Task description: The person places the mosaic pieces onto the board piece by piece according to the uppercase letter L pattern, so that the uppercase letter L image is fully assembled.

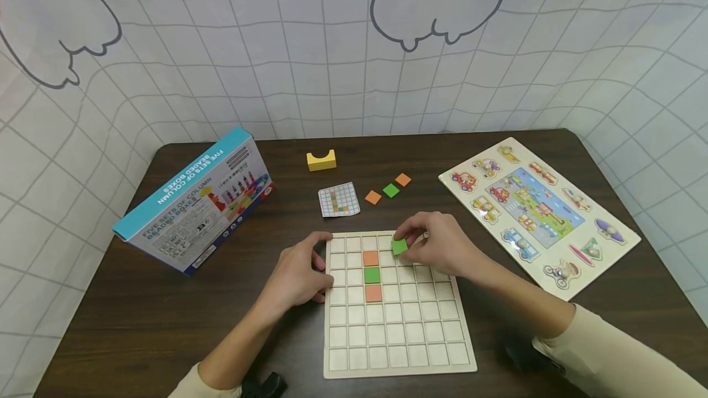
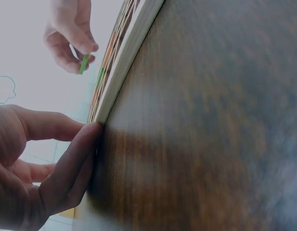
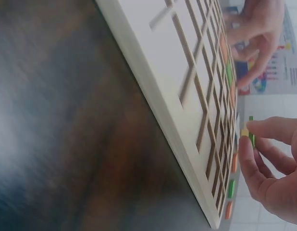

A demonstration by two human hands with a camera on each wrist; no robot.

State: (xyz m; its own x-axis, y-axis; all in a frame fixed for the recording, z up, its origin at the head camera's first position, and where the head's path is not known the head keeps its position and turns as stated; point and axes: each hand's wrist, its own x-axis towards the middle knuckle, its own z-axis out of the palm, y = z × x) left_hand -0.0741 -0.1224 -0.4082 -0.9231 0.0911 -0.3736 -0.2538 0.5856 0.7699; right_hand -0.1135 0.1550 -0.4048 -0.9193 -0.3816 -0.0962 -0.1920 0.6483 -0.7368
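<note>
My right hand (image 1: pixel 439 241) pinches a small green square tile (image 1: pixel 399 247) between thumb and fingers, above the upper part of a pale grid board (image 1: pixel 398 349). In the right wrist view this tile (image 3: pixel 252 132) is seen edge-on, held off the board. Against the board's left edge rests my left hand (image 1: pixel 295 272), its fingertips touching the side near the upper corner. An orange tile (image 1: pixel 370 258), a green tile (image 1: pixel 372 275) and another orange tile (image 1: pixel 373 293) sit in one column of the board's cells.
Behind the board lie a small grid-pattern card (image 1: pixel 338 199), two orange tiles (image 1: pixel 373 198) and a green tile (image 1: pixel 391 190). Farther back is a yellow notched block (image 1: pixel 321 161). A blue and white box (image 1: pixel 199 207) stands left; a picture puzzle board (image 1: pixel 539 220) lies right.
</note>
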